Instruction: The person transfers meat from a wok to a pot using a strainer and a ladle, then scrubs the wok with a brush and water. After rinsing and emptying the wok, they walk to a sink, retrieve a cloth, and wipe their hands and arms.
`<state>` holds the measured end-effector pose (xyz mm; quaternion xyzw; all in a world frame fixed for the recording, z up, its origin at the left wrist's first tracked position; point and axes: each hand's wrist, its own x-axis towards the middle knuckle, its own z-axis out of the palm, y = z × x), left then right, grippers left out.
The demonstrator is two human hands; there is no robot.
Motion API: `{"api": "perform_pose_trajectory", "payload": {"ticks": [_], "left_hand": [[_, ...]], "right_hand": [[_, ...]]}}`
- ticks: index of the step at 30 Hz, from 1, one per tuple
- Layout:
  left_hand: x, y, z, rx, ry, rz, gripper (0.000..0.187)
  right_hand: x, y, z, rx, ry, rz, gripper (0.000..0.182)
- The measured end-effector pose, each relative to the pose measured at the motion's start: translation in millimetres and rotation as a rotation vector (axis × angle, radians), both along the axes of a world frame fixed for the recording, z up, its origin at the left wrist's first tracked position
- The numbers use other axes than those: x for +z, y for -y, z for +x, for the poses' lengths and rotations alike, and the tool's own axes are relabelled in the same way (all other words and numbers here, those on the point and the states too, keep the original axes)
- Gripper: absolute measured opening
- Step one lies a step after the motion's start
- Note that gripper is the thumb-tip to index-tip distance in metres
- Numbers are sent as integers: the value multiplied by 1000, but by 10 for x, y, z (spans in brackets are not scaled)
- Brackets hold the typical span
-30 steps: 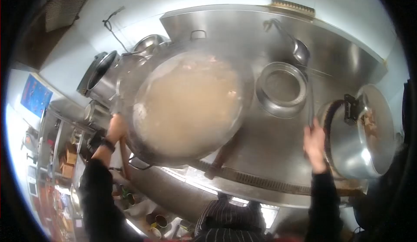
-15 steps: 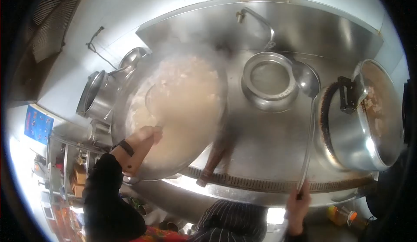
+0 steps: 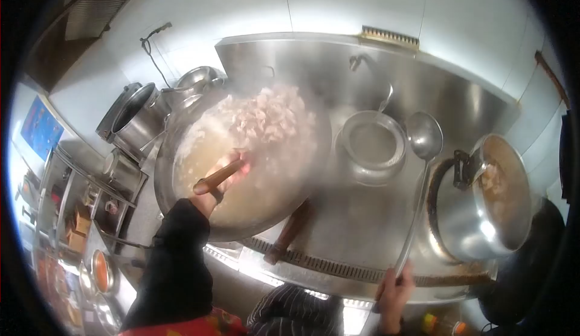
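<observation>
The left hand [image 3: 231,180], at the side edge of the wok [image 3: 272,222] a second ago, has come inward over the soup [image 3: 193,155]. The wooden handle [image 3: 211,182] in its grip now has its butt up and to the left of the fist; half a second ago it slanted below the wrist. Just beyond that grip, a heap of meat [image 3: 266,115] now shows where mostly cloudy liquid lay a second ago. The steam over this spot has thinned.

The right hand [image 3: 396,294] has drawn back from beside the big pot [image 3: 477,215] to the counter's front edge. Ahead of that grip, the ladle [image 3: 417,227] has its bowl clear of the small pot [image 3: 370,170], which it overlapped half a second ago.
</observation>
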<state>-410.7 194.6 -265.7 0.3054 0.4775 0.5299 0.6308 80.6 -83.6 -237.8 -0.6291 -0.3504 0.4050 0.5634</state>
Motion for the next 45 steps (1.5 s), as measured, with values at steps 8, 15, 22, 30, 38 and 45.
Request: {"api": "perform_pose_trajectory", "payload": {"ticks": [8,15,22,30,38,45], "left_hand": [[332,1102,341,-99,1059,-348,4],[658,2229,748,167,721,-411,11],[748,2637,848,165,791,-345,10],[1249,2646,1200,185,479,-238,11],[1266,3255,604,-146,343,-202,12],[1168,3553,-554,-567,365,-140,13]], "right_hand": [[-184,369,23,24,92,93,40],[-446,412,-37,85,111,123,45],[-393,514,-118,109,60,108,43],[-448,696,-10,20,190,159,42],[-107,1697,-915,-44,58,216,52],[426,2296,-2543,-162,125,236,56]]}}
